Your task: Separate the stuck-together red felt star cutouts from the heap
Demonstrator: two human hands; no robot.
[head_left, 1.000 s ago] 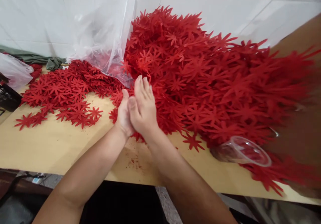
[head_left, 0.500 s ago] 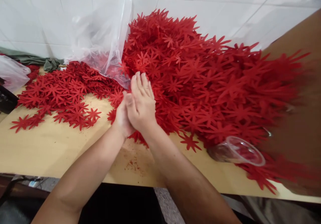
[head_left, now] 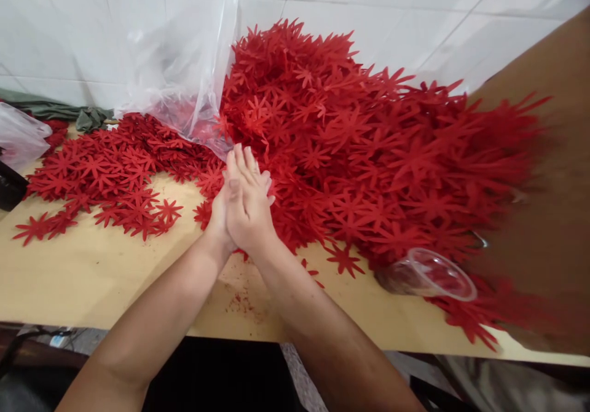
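Palm to palm, my hands meet over the front of a large heap of red flower-shaped cutouts (head_left: 341, 154). My right hand (head_left: 249, 206) lies across the left with its fingers stretched out. Much of my left hand (head_left: 218, 216) is hidden behind it; fingertips show past the right hand's edge. Whether anything lies between the palms cannot be seen. Below the hands, red crumbs (head_left: 242, 303) are scattered on the table (head_left: 152, 289). A clear plastic bag (head_left: 184, 86) stands just behind the hands.
A lower pile of red cutouts (head_left: 96, 169) spreads to the left. A clear plastic cup (head_left: 415, 277) lies on its side at the right, near a brown cardboard panel (head_left: 548, 215). White plastic (head_left: 21, 132) and dark green cloth (head_left: 69, 110) sit far left. Behind is a tiled wall (head_left: 391, 24).
My hands have shifted slightly left and nearer to me, still pressed together. The right hand has slid against the left, and fingertips now show at its right side. The view has moved slightly.
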